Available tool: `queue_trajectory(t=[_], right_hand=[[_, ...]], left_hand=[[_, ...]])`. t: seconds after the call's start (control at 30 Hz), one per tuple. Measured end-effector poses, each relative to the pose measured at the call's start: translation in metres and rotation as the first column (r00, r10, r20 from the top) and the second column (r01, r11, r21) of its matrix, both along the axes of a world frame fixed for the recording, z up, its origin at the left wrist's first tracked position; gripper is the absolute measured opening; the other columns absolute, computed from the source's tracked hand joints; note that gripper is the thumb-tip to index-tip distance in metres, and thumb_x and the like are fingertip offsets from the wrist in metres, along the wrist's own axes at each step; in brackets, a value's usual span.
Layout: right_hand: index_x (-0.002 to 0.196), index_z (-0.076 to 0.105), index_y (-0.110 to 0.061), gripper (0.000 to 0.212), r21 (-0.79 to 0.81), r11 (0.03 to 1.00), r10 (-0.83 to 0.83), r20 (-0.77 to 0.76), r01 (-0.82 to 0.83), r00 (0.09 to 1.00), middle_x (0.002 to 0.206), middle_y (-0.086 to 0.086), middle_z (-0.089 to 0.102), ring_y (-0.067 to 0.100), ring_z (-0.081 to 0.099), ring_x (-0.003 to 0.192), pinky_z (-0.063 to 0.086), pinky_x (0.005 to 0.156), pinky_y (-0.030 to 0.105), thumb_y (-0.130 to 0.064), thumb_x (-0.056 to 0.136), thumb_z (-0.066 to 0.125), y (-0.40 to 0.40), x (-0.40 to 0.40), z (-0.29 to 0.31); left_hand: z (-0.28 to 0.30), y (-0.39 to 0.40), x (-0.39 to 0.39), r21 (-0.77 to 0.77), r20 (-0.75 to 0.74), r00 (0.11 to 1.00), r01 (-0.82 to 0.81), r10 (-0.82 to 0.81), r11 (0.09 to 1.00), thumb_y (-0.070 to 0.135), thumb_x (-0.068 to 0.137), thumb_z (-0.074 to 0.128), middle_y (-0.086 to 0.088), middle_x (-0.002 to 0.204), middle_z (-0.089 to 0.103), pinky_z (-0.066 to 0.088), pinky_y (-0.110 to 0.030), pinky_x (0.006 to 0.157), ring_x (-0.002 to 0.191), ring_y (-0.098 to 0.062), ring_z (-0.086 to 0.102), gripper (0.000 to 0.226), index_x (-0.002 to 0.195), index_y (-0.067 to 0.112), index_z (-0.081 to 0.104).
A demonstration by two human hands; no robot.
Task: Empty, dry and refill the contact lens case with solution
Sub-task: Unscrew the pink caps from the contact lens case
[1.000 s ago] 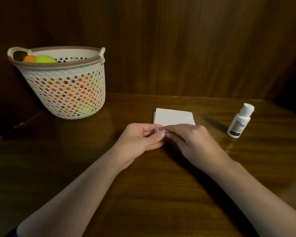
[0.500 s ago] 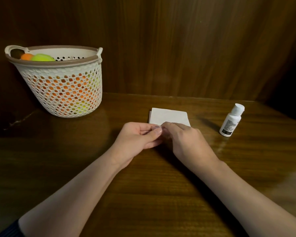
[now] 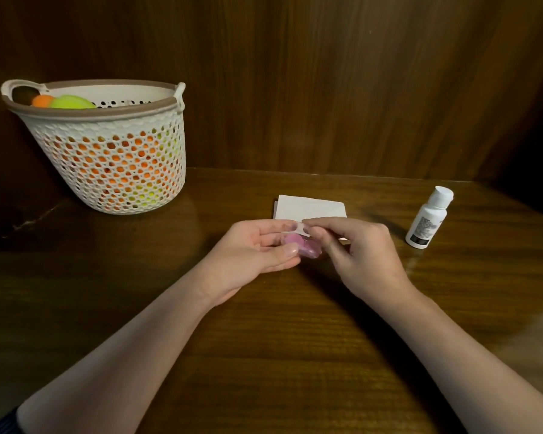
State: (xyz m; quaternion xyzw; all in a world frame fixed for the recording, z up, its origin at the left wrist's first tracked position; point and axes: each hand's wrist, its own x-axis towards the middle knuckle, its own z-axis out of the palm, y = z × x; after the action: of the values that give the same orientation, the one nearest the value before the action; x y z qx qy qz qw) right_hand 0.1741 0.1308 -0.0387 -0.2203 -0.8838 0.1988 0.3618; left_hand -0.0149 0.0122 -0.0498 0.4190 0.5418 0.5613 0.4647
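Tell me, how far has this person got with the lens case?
Early on, by the look of it. Done: nothing certain; whether the case has been emptied cannot be seen. In hand: the left hand holds the pink case while the right hand pinches its pale top piece. Left: drying, since the tissue lies folded flat, and refilling, since the bottle stands capped at the right.

I see a dark brown wooden tabletop [image 3: 264,355] carrying a white perforated plastic basket [image 3: 113,170] far left, a folded white paper tissue [image 3: 311,206] mid-back, and a small white plastic bottle [image 3: 428,222] upright at right.
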Motion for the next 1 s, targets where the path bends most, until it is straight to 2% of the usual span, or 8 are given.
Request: queue_trajectory(t=[0.1,0.27,0.33,0.47,0.53,0.63,0.77,1.0], right_hand=[[0.125,0.079,-0.030,0.024,-0.140,0.989,-0.047,-0.062,0.038,0.997,0.110,-0.031,0.073,-0.017,0.067,0.102,0.049,0.087,0.003,-0.031,0.104,0.069,0.004,0.002,-0.003],[0.106,0.074,-0.035,0.005,-0.358,0.930,-0.152,-0.160,0.086,0.975,0.100,-0.020,0.079,0.003,0.077,0.088,0.067,0.079,0.034,-0.031,0.103,0.072,0.009,0.001,-0.004],[0.104,0.074,-0.035,0.005,-0.400,0.911,-0.172,-0.155,0.098,0.973,0.099,-0.019,0.079,0.004,0.077,0.088,0.068,0.080,0.039,-0.030,0.102,0.073,0.011,0.000,-0.006],[0.109,0.078,-0.034,0.009,-0.411,0.905,-0.177,-0.125,0.111,0.976,0.102,-0.022,0.078,-0.001,0.074,0.095,0.066,0.087,0.036,-0.030,0.103,0.073,0.013,-0.002,-0.008],[0.115,0.074,-0.040,0.014,-0.383,0.915,-0.170,-0.087,0.124,0.982,0.107,-0.032,0.072,-0.008,0.070,0.098,0.063,0.086,0.023,-0.033,0.104,0.071,0.014,-0.002,-0.009],[0.119,0.065,-0.049,0.023,-0.312,0.944,-0.137,-0.068,0.110,0.988,0.115,-0.039,0.061,-0.018,0.062,0.102,0.053,0.069,0.003,-0.039,0.101,0.074,0.013,0.001,-0.005],[0.101,0.073,-0.047,0.010,-0.216,0.975,-0.066,-0.030,0.058,0.997,0.115,-0.028,0.062,-0.006,0.064,0.103,0.053,0.074,0.010,-0.046,0.093,0.080,0.010,0.005,0.001],[0.110,0.072,-0.046,0.032,-0.153,0.986,-0.028,0.218,0.063,0.976,0.112,-0.031,0.049,0.001,0.051,0.119,0.045,0.097,0.025,-0.066,0.085,0.076,0.005,0.003,0.001]], left_hand=[[0.000,0.001,0.002,-0.002,0.030,0.999,0.039,-0.039,0.999,0.003,0.089,0.082,-0.011,0.137,0.073,0.061,-0.040,0.102,0.124,-0.027,0.073,0.067,0.148,0.026,0.059],[0.003,0.000,0.006,0.018,-0.016,0.995,0.095,-0.095,0.995,-0.001,0.091,0.081,-0.009,0.136,0.074,0.060,-0.041,0.104,0.127,-0.028,0.072,0.082,0.151,0.045,0.049],[0.003,-0.001,0.007,0.013,-0.022,0.994,0.105,-0.105,0.994,0.000,0.092,0.080,-0.007,0.137,0.074,0.059,-0.043,0.106,0.128,-0.027,0.071,0.081,0.152,0.045,0.049],[0.003,-0.001,0.007,-0.008,-0.025,0.996,0.088,-0.088,0.996,0.002,0.091,0.081,-0.007,0.142,0.071,0.056,-0.046,0.110,0.130,-0.026,0.070,0.081,0.154,0.042,0.051],[0.003,-0.001,0.007,-0.015,-0.016,0.997,0.076,-0.076,0.997,-0.002,0.092,0.078,-0.007,0.142,0.071,0.057,-0.044,0.109,0.129,-0.025,0.071,0.081,0.155,0.041,0.050],[0.003,0.000,0.007,-0.026,-0.015,1.000,0.018,-0.018,0.999,-0.005,0.092,0.078,-0.007,0.145,0.068,0.057,-0.043,0.109,0.128,-0.023,0.071,0.084,0.158,0.039,0.048],[0.004,0.000,0.008,-0.029,-0.029,0.998,-0.051,0.050,0.998,-0.002,0.090,0.082,-0.007,0.154,0.060,0.055,-0.050,0.112,0.131,-0.024,0.069,0.088,0.157,0.042,0.047],[0.005,0.002,0.010,-0.037,-0.054,0.993,-0.110,0.108,0.993,-0.001,0.091,0.081,-0.004,0.156,0.059,0.055,-0.051,0.112,0.132,-0.026,0.068,0.089,0.159,0.043,0.044]])
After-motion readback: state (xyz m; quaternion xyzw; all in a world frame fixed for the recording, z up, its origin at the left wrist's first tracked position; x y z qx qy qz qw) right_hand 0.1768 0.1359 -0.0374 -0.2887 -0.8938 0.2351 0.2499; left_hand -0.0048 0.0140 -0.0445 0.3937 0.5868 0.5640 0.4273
